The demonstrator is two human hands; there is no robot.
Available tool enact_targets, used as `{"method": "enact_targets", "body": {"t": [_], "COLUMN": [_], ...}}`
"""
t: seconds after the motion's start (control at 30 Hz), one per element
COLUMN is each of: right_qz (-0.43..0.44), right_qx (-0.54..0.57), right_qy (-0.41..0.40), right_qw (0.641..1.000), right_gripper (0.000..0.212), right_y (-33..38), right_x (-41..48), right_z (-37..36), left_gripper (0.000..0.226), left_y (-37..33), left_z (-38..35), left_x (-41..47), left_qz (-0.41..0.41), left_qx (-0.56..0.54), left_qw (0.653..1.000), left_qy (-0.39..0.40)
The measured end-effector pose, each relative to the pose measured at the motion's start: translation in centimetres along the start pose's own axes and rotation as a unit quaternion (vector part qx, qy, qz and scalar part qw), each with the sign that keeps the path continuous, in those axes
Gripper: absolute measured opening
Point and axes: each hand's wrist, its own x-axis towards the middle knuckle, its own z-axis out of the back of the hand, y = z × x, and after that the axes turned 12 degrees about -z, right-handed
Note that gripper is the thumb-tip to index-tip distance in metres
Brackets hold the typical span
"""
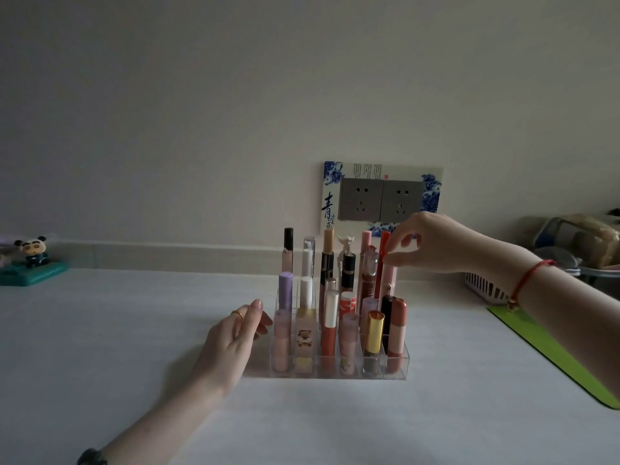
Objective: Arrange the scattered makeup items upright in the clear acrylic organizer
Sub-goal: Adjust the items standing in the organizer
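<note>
A clear acrylic organizer (401,369) stands mid-table, its stepped rows filled with several upright lipsticks and tubes. My left hand (231,340) rests against its left side, fingers straight, a gold ring on one finger. My right hand (426,241) reaches over the back right corner and pinches the top of a pink tube (388,275) standing in the back row, beside a tall red tube (384,245). A gold-capped lipstick (374,332) and a coral one (398,325) stand in the front right slots.
A green mat (550,350) lies at the right. A white slotted basket (483,286) and a bag (577,239) sit at the back right. A panda figurine on a teal base (32,263) stands at the far left. Wall sockets (380,199) are behind the organizer.
</note>
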Motion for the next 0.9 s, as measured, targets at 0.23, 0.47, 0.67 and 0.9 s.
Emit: {"method": "enact_targets", "body": {"t": [0.23,0.47,0.67,0.9], "right_qz": [-0.001,0.005,0.007,0.005], "right_qx": [0.0,0.012,0.013,0.011], "right_qy": [0.056,0.06,0.054,0.051], "right_qw": [0.998,0.998,0.998,0.999], "right_gripper": [0.021,0.019,0.019,0.02], "right_y": [-0.1,0.1,0.0,-0.3], "right_x": [1.0,1.3,1.3,1.2], "right_z": [-0.6,-0.5,-0.7,-0.8], "left_gripper": [0.068,0.066,0.059,0.061], "left_y": [-0.2,-0.1,0.0,-0.4], "left_z": [0.0,0.0,-0.1,-0.2], "left_x": [0.0,0.1,0.1,0.0], "left_qz": [0.022,0.032,0.037,0.035], "left_qx": [-0.007,-0.015,-0.02,-0.025], "left_qw": [1.0,0.999,0.999,0.999], "left_qy": [0.003,-0.004,-0.009,-0.011]}}
